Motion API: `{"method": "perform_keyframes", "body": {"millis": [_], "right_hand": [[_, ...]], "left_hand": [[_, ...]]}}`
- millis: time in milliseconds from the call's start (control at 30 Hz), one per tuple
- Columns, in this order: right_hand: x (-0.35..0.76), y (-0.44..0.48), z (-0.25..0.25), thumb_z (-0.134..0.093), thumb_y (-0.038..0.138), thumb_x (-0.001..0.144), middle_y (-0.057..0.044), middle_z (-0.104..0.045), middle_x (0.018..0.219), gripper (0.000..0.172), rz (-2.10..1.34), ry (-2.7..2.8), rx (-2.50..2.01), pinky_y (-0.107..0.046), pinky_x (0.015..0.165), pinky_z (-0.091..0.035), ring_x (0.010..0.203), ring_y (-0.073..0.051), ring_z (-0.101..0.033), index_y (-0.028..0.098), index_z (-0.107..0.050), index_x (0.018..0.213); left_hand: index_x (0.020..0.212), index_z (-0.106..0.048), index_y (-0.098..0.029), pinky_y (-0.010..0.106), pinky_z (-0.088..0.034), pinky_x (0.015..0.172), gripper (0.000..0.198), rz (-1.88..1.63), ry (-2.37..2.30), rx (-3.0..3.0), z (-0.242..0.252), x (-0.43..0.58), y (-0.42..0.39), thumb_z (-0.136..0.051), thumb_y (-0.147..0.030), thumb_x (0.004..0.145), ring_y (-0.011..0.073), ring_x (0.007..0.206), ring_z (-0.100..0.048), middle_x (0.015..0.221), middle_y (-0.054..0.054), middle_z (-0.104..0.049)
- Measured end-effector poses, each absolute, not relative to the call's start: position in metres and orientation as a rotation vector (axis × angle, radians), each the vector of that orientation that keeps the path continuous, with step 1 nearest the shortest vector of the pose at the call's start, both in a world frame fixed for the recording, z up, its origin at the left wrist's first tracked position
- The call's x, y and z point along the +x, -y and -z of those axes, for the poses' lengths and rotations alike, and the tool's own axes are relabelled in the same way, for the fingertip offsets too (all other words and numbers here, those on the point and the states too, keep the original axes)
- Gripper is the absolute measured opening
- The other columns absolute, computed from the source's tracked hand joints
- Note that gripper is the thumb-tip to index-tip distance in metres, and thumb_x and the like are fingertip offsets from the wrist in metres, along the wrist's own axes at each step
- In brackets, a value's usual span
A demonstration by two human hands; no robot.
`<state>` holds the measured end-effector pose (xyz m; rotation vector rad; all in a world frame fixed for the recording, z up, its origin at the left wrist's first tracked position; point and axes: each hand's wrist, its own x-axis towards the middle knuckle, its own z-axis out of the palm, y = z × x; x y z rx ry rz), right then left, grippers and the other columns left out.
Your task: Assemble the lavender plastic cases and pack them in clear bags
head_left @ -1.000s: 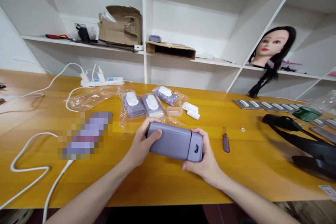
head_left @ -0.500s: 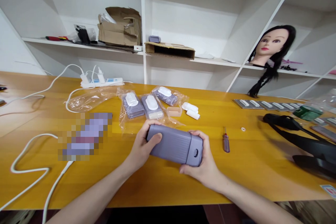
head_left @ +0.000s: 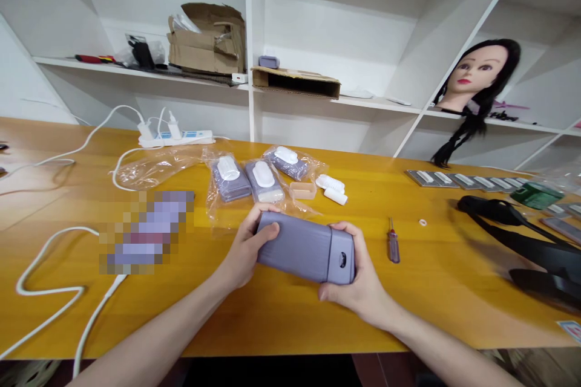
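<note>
Between my two hands, above the front of the table, is a purple-grey ribbed plastic case (head_left: 297, 251) with a separate end section that has a small dark oval opening. My left hand (head_left: 245, 248) grips its left end, thumb lying on the ribbed face. Around the right end section, my right hand (head_left: 356, 275) is closed with the thumb at the lower edge. Just beyond are several similar purple-grey units in clear plastic bags, one of them a bagged unit (head_left: 264, 184) with a white oval piece on top. Beside them lie an orange-tinted small tray (head_left: 302, 191) and white rollers (head_left: 332, 187).
A screwdriver (head_left: 393, 245) and a small ring (head_left: 422, 222) lie to the right, near a black headset-like object (head_left: 512, 230). Left are a pixelated device (head_left: 149, 233) with a white cable and a power strip (head_left: 177, 138). Shelves behind hold cardboard boxes (head_left: 206, 42) and a mannequin head (head_left: 479, 75).
The case has shifted slightly to the right in view, and its end opening is turned a little more toward me. Both hands keep their hold.
</note>
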<state>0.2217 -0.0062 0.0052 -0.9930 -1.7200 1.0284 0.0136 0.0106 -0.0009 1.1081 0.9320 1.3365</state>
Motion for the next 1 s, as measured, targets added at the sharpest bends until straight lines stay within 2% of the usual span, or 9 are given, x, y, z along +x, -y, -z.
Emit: {"method": "perform_keyframes", "body": {"millis": [167, 467, 733, 800, 900, 1000], "right_hand": [[0.223, 0.008, -0.004, -0.082, 0.038, 0.053, -0.005, -0.047, 0.106, 0.081, -0.996, 1.712, -0.96, -0.032, 0.07, -0.047, 0.087, -0.022, -0.051, 0.028, -0.032, 0.116], [0.22, 0.008, -0.006, -0.08, 0.029, 0.056, -0.006, -0.045, 0.109, 0.081, -0.969, 1.738, -1.006, -0.032, 0.073, -0.048, 0.095, -0.023, -0.051, 0.028, -0.026, 0.117], [0.222, 0.006, -0.011, -0.08, 0.03, 0.055, -0.006, -0.047, 0.111, 0.083, -0.978, 1.776, -1.042, -0.034, 0.075, -0.049, 0.096, -0.024, -0.053, 0.029, -0.026, 0.118], [0.226, 0.004, -0.013, -0.076, 0.031, 0.061, -0.007, -0.047, 0.115, 0.079, -1.043, 1.789, -1.02, -0.035, 0.078, -0.048, 0.098, -0.024, -0.053, 0.029, -0.027, 0.122], [0.231, -0.002, -0.015, -0.058, 0.036, 0.075, -0.005, -0.045, 0.126, 0.058, -1.228, 1.739, -0.923, -0.037, 0.088, -0.044, 0.111, -0.026, -0.05, 0.03, -0.033, 0.127], [0.233, -0.006, -0.017, -0.046, 0.032, 0.077, -0.001, -0.046, 0.132, 0.053, -1.335, 1.628, -0.845, -0.039, 0.095, -0.04, 0.12, -0.026, -0.045, 0.032, -0.04, 0.13]], "left_hand": [[0.094, -0.05, -0.027, 0.021, -0.036, 0.057, 0.024, -1.357, -0.906, 1.069, 0.003, 0.015, -0.01, -0.06, -0.038, 0.075, 0.0139, 0.068, -0.047, 0.08, -0.004, -0.054], [0.094, -0.049, -0.026, 0.023, -0.039, 0.062, 0.023, -1.441, -0.903, 1.077, 0.008, 0.019, -0.006, -0.059, -0.038, 0.077, 0.0152, 0.076, -0.049, 0.093, -0.001, -0.058], [0.095, -0.051, -0.027, 0.024, -0.038, 0.063, 0.02, -1.463, -1.026, 1.226, 0.012, 0.018, -0.008, -0.055, -0.04, 0.08, 0.0165, 0.077, -0.049, 0.093, -0.001, -0.057], [0.094, -0.05, -0.027, 0.023, -0.036, 0.06, 0.02, -1.448, -1.034, 1.185, 0.01, 0.018, -0.01, -0.056, -0.04, 0.08, 0.0154, 0.072, -0.047, 0.086, -0.002, -0.054], [0.094, -0.05, -0.027, 0.023, -0.034, 0.056, 0.021, -1.456, -1.038, 1.14, 0.007, 0.018, -0.012, -0.056, -0.04, 0.079, 0.0142, 0.066, -0.043, 0.08, -0.003, -0.05], [0.095, -0.05, -0.026, 0.024, -0.034, 0.058, 0.022, -1.484, -1.048, 1.17, 0.005, 0.016, -0.012, -0.055, -0.04, 0.079, 0.0149, 0.067, -0.044, 0.083, -0.002, -0.052]]}}
